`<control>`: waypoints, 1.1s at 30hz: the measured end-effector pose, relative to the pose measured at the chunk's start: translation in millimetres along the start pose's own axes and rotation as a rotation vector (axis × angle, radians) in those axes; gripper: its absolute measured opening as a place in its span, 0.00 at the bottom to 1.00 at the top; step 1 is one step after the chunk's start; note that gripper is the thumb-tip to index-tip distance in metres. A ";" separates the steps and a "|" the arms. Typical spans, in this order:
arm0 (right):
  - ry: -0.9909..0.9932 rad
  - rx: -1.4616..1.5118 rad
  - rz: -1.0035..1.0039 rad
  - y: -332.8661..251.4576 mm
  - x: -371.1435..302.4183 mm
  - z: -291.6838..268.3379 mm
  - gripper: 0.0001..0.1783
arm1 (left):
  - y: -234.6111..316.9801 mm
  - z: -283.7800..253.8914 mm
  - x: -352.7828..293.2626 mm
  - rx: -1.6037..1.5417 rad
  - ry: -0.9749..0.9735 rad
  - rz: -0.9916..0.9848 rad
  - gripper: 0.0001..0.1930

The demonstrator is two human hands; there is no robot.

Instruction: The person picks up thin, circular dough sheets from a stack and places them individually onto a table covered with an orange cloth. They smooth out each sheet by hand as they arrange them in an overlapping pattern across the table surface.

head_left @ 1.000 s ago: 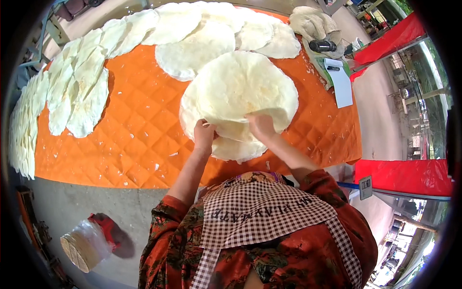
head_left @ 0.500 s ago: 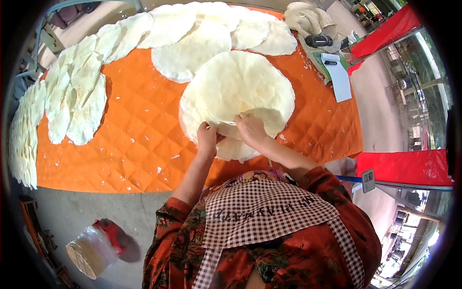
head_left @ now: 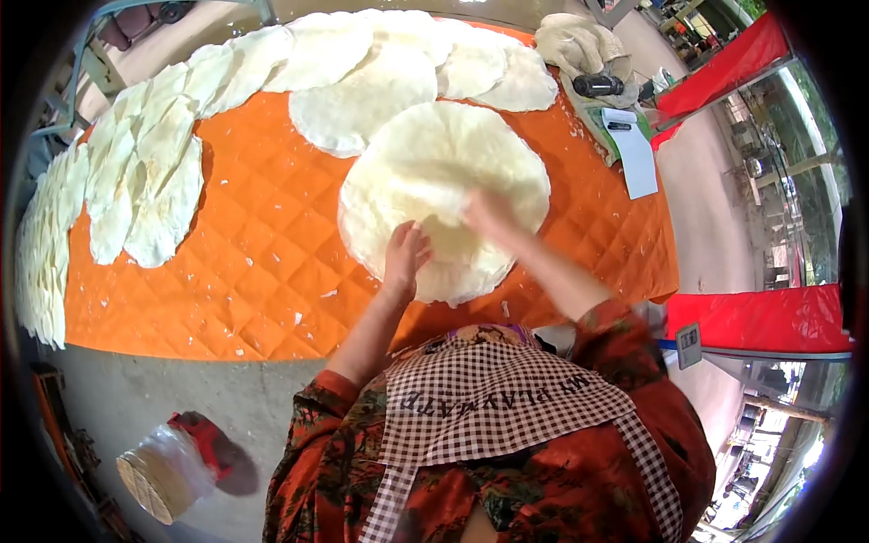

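A pile of large, thin, pale round flatbreads (head_left: 493, 140) lies in front of me on an orange quilted cloth. Over the left near part of this pile is my left hand (head_left: 407, 258), its fingers loosely bent and a little apart, with nothing visible between them. My right hand (head_left: 493, 215) is over the pile's middle right, smeared by motion, so its fingers cannot be made out. A blurred pale band crosses the top sheet beyond the hands. Whether either hand touches the bread is unclear.
More flatbreads (head_left: 330, 50) overlap along the table's far and left edges. The orange cloth (head_left: 262, 235) bears white crumbs. At the far right are a beige cloth (head_left: 579, 41), a black cylinder (head_left: 597, 85) and a clipboard (head_left: 631, 154). A plastic-wrapped round bundle (head_left: 167, 475) sits on the floor.
My left hand has come off the sheet's near edge, its fingers loosening. My right hand has moved slightly right and away from me, and the top sheet's near part has shifted.
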State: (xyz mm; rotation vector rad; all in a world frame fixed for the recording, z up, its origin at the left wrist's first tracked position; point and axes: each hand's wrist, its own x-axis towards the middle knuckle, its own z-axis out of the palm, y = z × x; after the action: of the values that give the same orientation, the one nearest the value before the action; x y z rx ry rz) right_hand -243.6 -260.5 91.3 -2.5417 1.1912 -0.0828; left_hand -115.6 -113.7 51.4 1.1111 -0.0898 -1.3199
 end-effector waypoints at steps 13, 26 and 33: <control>0.346 -0.232 -0.293 -13.5 -8.2 -85.5 0.14 | -9.1 -20.3 18.4 0.502 0.344 0.342 0.27; 0.101 -0.013 -0.199 14.1 -24.9 31.2 0.11 | -12.8 -7.0 5.7 0.088 0.182 -0.115 0.15; 0.161 -0.107 -0.222 13.8 4.0 -44.9 0.05 | -17.7 -20.0 24.1 0.229 0.023 -0.100 0.06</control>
State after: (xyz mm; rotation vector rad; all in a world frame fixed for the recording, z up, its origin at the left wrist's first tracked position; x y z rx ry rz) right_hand -259.7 -283.9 128.8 -2.7986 0.9876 -0.2891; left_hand -108.1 -118.3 16.5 1.3393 -0.1738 -1.4106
